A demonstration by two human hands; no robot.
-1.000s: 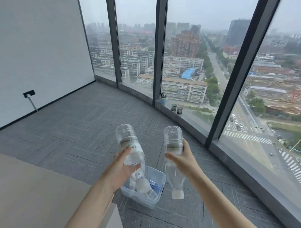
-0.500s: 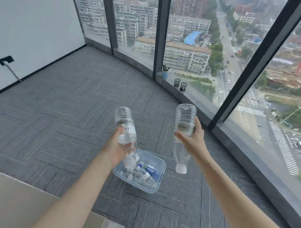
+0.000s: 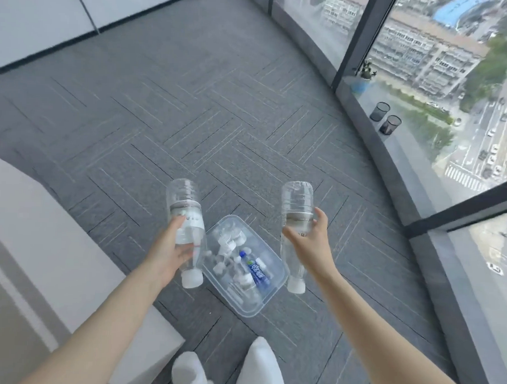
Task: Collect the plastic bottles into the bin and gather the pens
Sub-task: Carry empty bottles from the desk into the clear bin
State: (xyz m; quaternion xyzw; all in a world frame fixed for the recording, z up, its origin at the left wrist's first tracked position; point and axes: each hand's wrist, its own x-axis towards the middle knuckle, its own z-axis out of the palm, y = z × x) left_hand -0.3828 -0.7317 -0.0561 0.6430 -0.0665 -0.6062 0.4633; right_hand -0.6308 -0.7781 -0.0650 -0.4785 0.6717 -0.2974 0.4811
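Left hand (image 3: pixel 169 252) wrapped around a clear bottle (image 3: pixel 185 226), cap down. Right hand (image 3: pixel 308 245) clasping a second bottle (image 3: pixel 296 204) likewise. Below and between the fingers, a clear bin (image 3: pixel 273 300) of bottles on carpet (image 3: pixel 191 118)

We hold two clear bottles cap-down above the carpet: our left hand (image 3: pixel 169 253) grips one bottle (image 3: pixel 185 224), our right hand (image 3: pixel 309 247) the other bottle (image 3: pixel 297 219), flanking the clear bin (image 3: pixel 267 300) of bottles below.
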